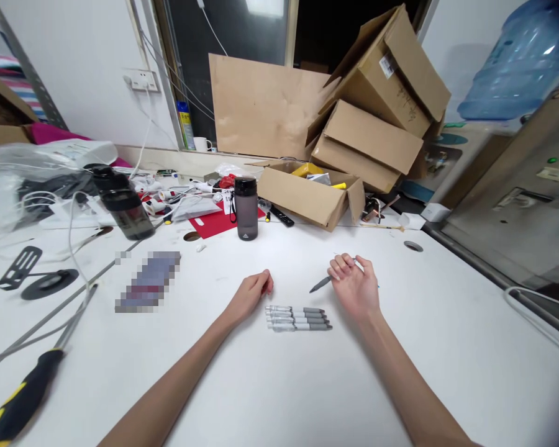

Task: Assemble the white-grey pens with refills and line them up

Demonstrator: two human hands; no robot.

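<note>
My right hand (355, 290) is turned partly palm-up, its fingers curled around a pen (320, 285). The pen's grey grip end and dark tip point to the left; the hand covers much of its barrel. On the white table, my left hand (254, 292) rests on its side with the fingers curled in, and nothing sticks out of it. Between my hands and a little nearer to me lies a row of several white-and-grey pens (298, 319), side by side, grey ends to the right. My left hand is just beyond their left ends, not touching them.
A dark water bottle (246, 211) stands behind my hands, and another black bottle (121, 202) at the left. An open cardboard box (302, 195) sits at the back. A pixelated flat item (149, 282) and a screwdriver (25, 391) lie to the left. Cables and clutter line the back.
</note>
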